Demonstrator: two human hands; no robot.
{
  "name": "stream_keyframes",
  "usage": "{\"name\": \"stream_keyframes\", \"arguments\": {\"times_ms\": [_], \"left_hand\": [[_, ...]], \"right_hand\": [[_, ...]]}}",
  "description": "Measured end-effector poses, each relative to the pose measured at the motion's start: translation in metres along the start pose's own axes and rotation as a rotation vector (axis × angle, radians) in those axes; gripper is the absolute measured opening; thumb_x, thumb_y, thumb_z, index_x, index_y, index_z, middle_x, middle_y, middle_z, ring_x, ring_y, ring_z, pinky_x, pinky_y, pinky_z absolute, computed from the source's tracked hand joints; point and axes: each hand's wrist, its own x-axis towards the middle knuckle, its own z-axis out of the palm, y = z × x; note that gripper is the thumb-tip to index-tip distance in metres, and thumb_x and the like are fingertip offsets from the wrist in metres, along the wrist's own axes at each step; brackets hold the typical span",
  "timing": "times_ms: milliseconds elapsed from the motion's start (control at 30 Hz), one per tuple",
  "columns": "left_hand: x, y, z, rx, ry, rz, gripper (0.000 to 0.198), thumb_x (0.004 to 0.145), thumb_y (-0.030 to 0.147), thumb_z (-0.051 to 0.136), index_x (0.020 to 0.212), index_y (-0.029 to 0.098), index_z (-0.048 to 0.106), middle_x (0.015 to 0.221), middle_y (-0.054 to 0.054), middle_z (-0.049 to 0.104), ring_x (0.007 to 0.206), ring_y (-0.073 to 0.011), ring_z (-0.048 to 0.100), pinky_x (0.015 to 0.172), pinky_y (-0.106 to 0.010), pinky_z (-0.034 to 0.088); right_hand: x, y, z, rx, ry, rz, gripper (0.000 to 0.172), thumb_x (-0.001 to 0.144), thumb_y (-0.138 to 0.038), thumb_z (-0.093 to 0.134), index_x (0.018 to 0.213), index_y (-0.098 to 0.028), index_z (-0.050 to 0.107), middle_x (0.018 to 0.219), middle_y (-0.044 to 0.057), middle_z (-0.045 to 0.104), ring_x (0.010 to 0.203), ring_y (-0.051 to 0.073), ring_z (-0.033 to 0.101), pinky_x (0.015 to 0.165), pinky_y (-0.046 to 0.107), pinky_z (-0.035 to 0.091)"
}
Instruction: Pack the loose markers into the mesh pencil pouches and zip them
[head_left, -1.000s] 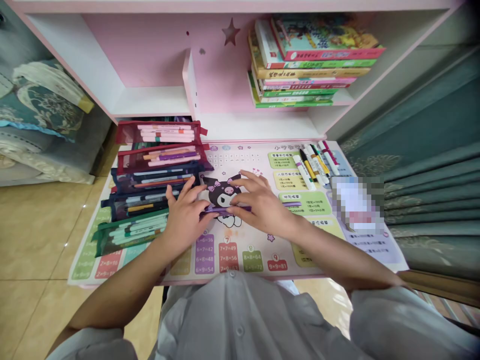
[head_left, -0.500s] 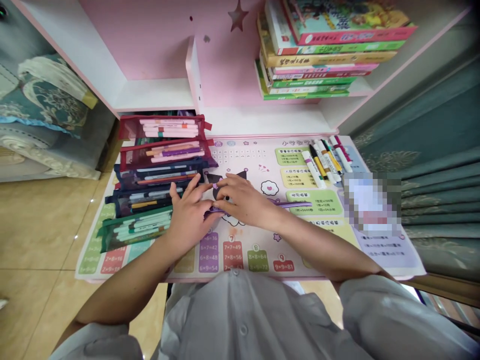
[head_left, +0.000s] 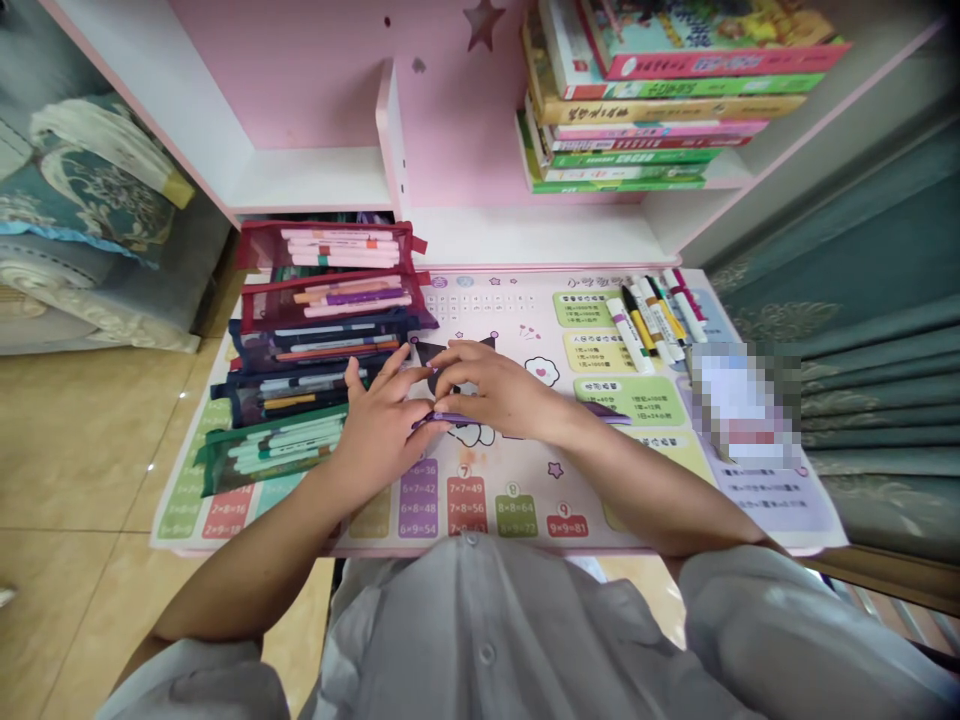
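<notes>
Between my hands is a flat purple zip pouch (head_left: 609, 413), seen mostly edge-on, its middle hidden under my right hand and wrist. My left hand (head_left: 386, 420) pinches the pouch's left end between thumb and fingers. My right hand (head_left: 499, 390) lies over it from the other side, thumb and fingertips closed on the same end, close to the left fingertips. Just left of my left hand lies a green mesh pouch (head_left: 262, 450) holding several pale green markers.
Behind the green pouch lie blue mesh pouches (head_left: 300, 392) and red mesh pouches (head_left: 262, 305) with pens. Loose markers (head_left: 651, 315) and a blurred-out object (head_left: 742, 405) lie at right. Stacked books (head_left: 667, 110) fill a shelf above the printed desk mat (head_left: 517, 475).
Both hands stay at the pouch's left end with small finger shifts. The pouch's right end has dipped slightly and shows a little more of its face. The view has shifted a little.
</notes>
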Motion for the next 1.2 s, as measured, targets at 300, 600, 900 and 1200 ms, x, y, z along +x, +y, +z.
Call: {"name": "stream_keyframes", "arguments": {"times_ms": [300,600,900,1200], "left_hand": [[-0.001,-0.001,0.002,-0.025,0.016,-0.022,0.023,0.096,0.037,0.061,0.09,0.025,0.079,0.129,-0.01,0.068,0.144,-0.0418,0.041,0.111,-0.082,0.011],[0.0,0.0,0.001,-0.04,0.008,-0.047,0.022,0.095,0.039,0.062,0.087,0.028,0.079,0.128,-0.008,0.068,0.144,-0.0408,0.042,0.112,-0.08,0.011],[0.0,0.0,0.0,-0.041,-0.02,-0.053,0.024,0.095,0.04,0.062,0.086,0.027,0.079,0.129,-0.009,0.067,0.144,-0.0403,0.04,0.112,-0.08,0.01],[0.0,0.0,-0.002,-0.043,-0.029,-0.034,0.021,0.095,0.04,0.062,0.09,0.029,0.08,0.127,-0.009,0.068,0.145,-0.0407,0.04,0.111,-0.08,0.01]], "right_hand": [[0.001,0.001,0.001,-0.022,-0.032,0.144,0.012,0.087,-0.028,0.067,0.078,-0.023,0.073,0.118,0.008,0.07,0.13,0.024,0.055,0.109,0.044,0.041],[-0.002,-0.002,-0.004,0.004,-0.068,0.175,0.01,0.086,-0.023,0.067,0.079,-0.023,0.073,0.119,0.005,0.071,0.129,0.023,0.057,0.109,0.04,0.041],[-0.004,-0.004,-0.006,-0.036,-0.068,0.175,0.007,0.08,-0.019,0.071,0.075,-0.023,0.073,0.121,0.005,0.07,0.132,0.024,0.054,0.111,0.042,0.04],[-0.004,-0.013,-0.009,-0.006,-0.094,0.238,0.024,0.081,-0.016,0.068,0.06,-0.023,0.058,0.112,0.004,0.073,0.132,0.025,0.054,0.109,0.042,0.042]]}}
